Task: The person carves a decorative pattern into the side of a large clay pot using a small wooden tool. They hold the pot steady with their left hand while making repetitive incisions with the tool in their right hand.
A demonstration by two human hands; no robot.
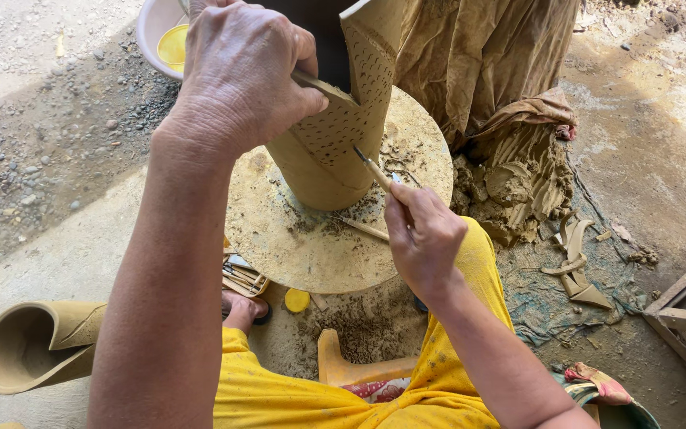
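A tall clay vase (pixel 335 135), its wall dotted with small punched holes, stands upright on a round turntable (pixel 311 238) strewn with clay crumbs. The right hand (pixel 422 234) pinches a thin carving tool (pixel 371 165) between closed fingers, its tip against the vase wall, while the left hand (pixel 240 71) grips a flat wooden stick (pixel 323 86) at the vase's rim. A heap of wet clay (pixel 510 191) lies just right of the turntable, a rolled clay sheet (pixel 37 345) on the ground to the left.

The left hand (pixel 244 75) reaches forward on a straight, extended arm, knuckles up and fingers curled shut in a grip, while the right hand (pixel 422 234), wrist bent, pinches closed at its fingertips (pixel 397 193).
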